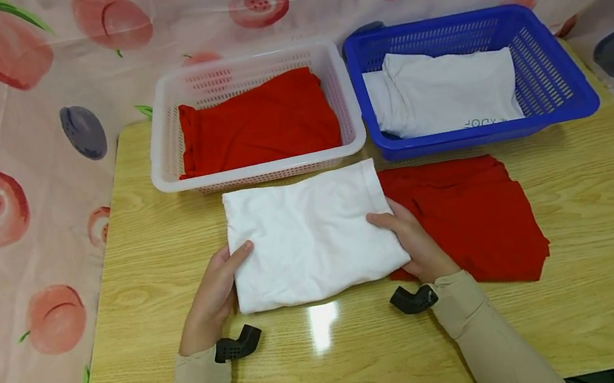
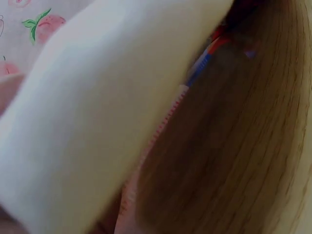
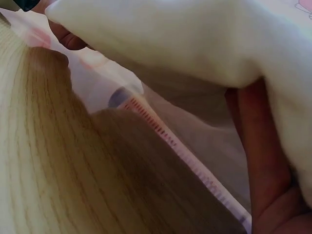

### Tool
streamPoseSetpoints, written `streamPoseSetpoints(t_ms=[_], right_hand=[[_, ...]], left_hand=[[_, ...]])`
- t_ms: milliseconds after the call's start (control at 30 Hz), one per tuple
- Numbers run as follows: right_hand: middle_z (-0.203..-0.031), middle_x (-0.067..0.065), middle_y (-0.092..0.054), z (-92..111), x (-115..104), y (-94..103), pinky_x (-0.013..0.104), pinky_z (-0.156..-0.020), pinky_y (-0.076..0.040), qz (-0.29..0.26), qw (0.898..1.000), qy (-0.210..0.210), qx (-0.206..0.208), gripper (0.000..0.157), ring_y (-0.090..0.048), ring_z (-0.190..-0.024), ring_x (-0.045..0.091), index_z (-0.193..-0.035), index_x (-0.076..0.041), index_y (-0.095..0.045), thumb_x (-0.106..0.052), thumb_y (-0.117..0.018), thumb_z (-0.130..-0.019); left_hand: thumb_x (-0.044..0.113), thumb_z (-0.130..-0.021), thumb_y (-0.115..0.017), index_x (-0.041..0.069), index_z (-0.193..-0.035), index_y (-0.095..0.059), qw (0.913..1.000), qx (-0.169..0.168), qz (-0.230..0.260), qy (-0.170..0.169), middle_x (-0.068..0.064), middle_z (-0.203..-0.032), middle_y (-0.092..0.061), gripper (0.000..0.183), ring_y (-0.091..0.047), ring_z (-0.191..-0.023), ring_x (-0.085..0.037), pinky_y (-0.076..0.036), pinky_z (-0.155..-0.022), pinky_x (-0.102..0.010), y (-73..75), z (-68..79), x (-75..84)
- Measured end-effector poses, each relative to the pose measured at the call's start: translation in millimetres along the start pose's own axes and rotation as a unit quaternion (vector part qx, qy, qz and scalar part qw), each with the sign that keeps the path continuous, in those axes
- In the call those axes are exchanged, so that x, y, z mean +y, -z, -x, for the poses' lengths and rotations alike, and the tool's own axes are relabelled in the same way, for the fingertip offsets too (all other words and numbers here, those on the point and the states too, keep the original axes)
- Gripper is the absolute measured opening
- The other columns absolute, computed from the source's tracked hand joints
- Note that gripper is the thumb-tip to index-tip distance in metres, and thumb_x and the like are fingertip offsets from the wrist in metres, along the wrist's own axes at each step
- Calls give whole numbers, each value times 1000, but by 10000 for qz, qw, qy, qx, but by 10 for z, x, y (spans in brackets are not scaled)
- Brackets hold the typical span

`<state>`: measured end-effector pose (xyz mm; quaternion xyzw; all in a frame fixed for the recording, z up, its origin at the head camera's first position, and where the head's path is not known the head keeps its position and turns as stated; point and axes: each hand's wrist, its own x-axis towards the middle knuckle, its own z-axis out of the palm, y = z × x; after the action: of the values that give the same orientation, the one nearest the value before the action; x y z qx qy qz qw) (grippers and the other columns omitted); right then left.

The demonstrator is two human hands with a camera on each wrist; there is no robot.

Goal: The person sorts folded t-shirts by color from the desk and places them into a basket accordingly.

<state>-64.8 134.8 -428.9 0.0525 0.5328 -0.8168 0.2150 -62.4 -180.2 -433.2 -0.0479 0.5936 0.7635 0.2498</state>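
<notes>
A folded white garment is held by both hands above the wooden table. The left hand grips its left edge, thumb on top and the other fingers underneath. On the opposite edge, by a hem-like band, the right hand holds it the same way. In the left wrist view the white cloth hangs over the tabletop with a gap below. Fingers of the right hand show under the cloth in the right wrist view. A folded red garment lies on the table beside and partly behind the right hand.
At the back left stands a white plastic basket with folded red cloth inside. Right beside it, a blue basket holds folded white cloth with dark print. Fruit-patterned fabric hangs behind and beside the table.
</notes>
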Motion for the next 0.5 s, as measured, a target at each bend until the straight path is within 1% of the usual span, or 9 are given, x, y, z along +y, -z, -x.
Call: streamPoseSetpoints(t_ms=[233, 400, 500], right_hand=[[-121, 10, -44, 21, -19, 2, 34, -79, -47, -126, 9997, 27, 189, 50, -50, -101, 22, -135, -20, -34, -27, -53, -90], [-121, 9, -44, 38, -25, -5, 33, -81, -46, -170, 9996, 106, 202, 50, -49, -102, 21, -136, -20, -32, -27, -51, -91], [-120, 7, -44, 47, -29, -9, 33, -81, -45, -254, 9994, 181, 152, 49, -49, -101, 19, -136, -20, -32, -26, -50, -91]], left_hand=[[31, -90, -52, 2, -128, -38, 9989, -330, -94, -324, -8, -107, -56, 49, -54, -97, -20, -45, -82, -34, -8, 43, 29], [27, -92, -49, 3, -130, -35, 9970, -610, 53, -477, -7, -106, -56, 47, -56, -95, -20, -46, -80, -35, -15, 75, 45], [23, -93, -48, 4, -130, -34, 9958, -707, 150, -564, -7, -106, -56, 44, -56, -94, -20, -47, -79, -35, -19, 82, 50]])
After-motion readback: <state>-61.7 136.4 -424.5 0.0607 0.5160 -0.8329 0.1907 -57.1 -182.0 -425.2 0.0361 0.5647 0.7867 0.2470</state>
